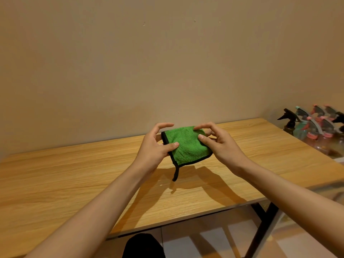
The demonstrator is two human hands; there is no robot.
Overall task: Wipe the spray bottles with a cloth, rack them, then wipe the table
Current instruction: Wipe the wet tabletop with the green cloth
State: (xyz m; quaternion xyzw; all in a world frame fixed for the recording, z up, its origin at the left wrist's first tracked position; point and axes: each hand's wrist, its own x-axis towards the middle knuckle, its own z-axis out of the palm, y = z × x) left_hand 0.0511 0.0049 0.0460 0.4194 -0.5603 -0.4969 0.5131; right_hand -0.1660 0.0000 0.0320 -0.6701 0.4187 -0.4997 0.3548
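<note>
A folded green cloth (186, 144) with a black border and a dangling black loop is held above the wooden table (74, 179). My left hand (156, 146) pinches its left edge, thumb on top and fingers behind. My right hand (217, 142) pinches its right side between thumb and fingers. Several spray bottles (314, 127) with black, teal and pink-grey trigger heads stand grouped at the far right, beyond the table's right end.
A plain beige wall runs behind the table. The table's black metal legs (260, 229) show under its front right edge, over a pale tiled floor. A dark shape (141, 246) lies low at the bottom centre.
</note>
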